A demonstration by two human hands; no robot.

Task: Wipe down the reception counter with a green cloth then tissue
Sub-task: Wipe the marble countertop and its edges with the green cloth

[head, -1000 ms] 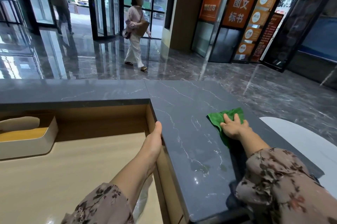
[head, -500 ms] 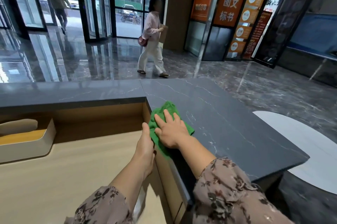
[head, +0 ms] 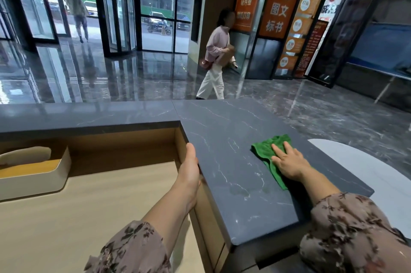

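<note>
A dark grey marble reception counter [head: 224,143] runs across the view and turns toward me on the right. A green cloth [head: 265,152] lies flat on its right part. My right hand [head: 289,162] presses on the cloth with straight, spread fingers. My left hand [head: 189,168] rests against the counter's inner edge, thumb up along the rim, its fingers hidden below. Wet smears show on the marble near me.
A white tissue box [head: 33,175] with a tissue sticking out stands on the lower wooden desk [head: 100,210] at the left. A person [head: 214,57] walks across the glossy lobby floor beyond the counter; another is outside the glass doors. A white curved surface [head: 382,181] lies at the right.
My right hand has slid the green cloth from the counter's inner edge, beside my left hand, out to the right side. My left hand stayed on the edge. The person in the lobby walked right.
</note>
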